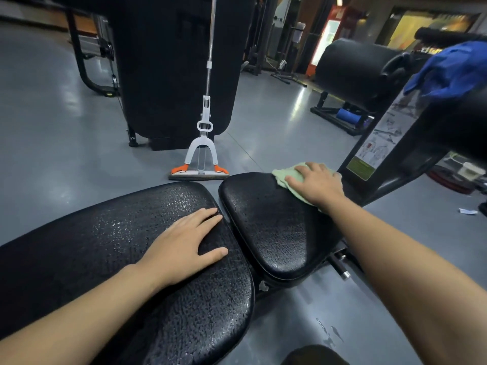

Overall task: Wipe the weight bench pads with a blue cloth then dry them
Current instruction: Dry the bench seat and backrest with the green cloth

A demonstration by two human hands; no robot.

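On the far right corner of the bench's small seat pad (276,233), the right hand (315,184) presses a pale green cloth (283,176) flat, fingers spread. The left hand (184,246) rests open on the long back pad (105,246), which glistens wet. A blue cloth (453,71) is draped over the roller pad (353,72), far right.

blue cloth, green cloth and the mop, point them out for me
blue cloth (453,69): head view, middle of the bunched fabric draped on the machine at right.
green cloth (288,175): head view, bare part left of the right hand.
mop (198,176): head view, sponge head on the floor.
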